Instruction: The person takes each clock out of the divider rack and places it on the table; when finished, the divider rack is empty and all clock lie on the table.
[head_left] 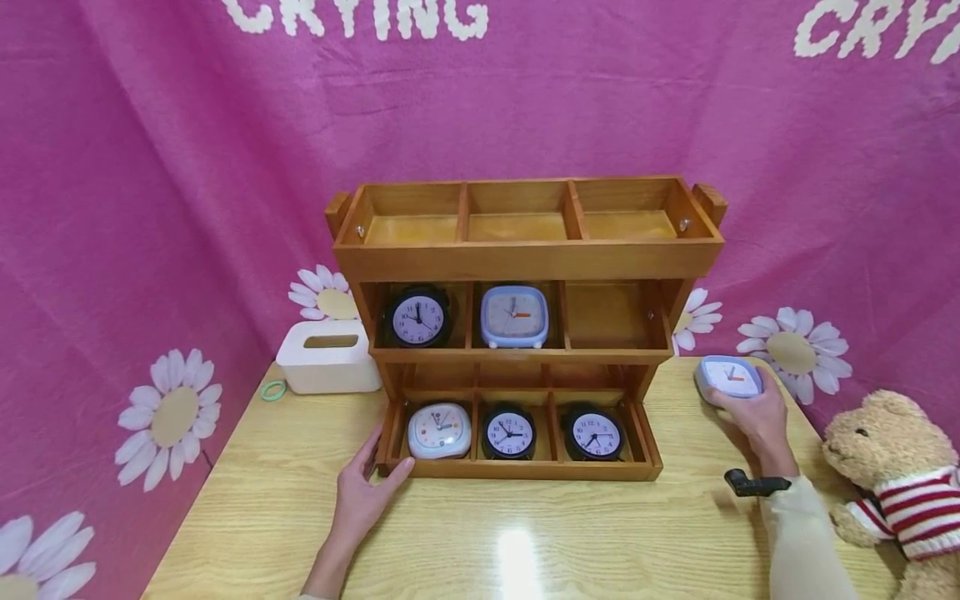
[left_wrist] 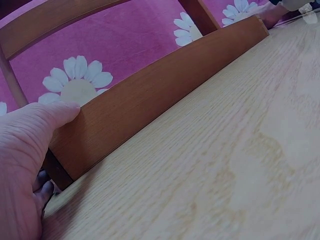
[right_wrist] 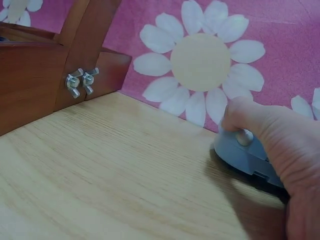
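A three-tier wooden rack (head_left: pixel 525 262) stands on the table. My left hand (head_left: pixel 365 492) holds its bottom left corner; in the left wrist view the thumb lies on the front board (left_wrist: pixel 160 95), with the other fingers round the side. At the right, my right hand (head_left: pixel 759 414) grips a blue alarm clock (head_left: pixel 729 377), its face tilted upward. The right wrist view shows this clock (right_wrist: pixel 240 155) low over or on the table; I cannot tell whether it touches. In the middle tier stand a black round clock (head_left: pixel 418 317) and another blue clock (head_left: pixel 514 317).
The bottom tier holds a white clock (head_left: pixel 439 431) and two black round clocks (head_left: pixel 510 432). A white tissue box (head_left: pixel 330 358) and a green ring (head_left: pixel 273 390) are at the left. A teddy bear (head_left: pixel 892 442) sits at the right edge. A pink curtain (head_left: pixel 525 108) hangs behind.
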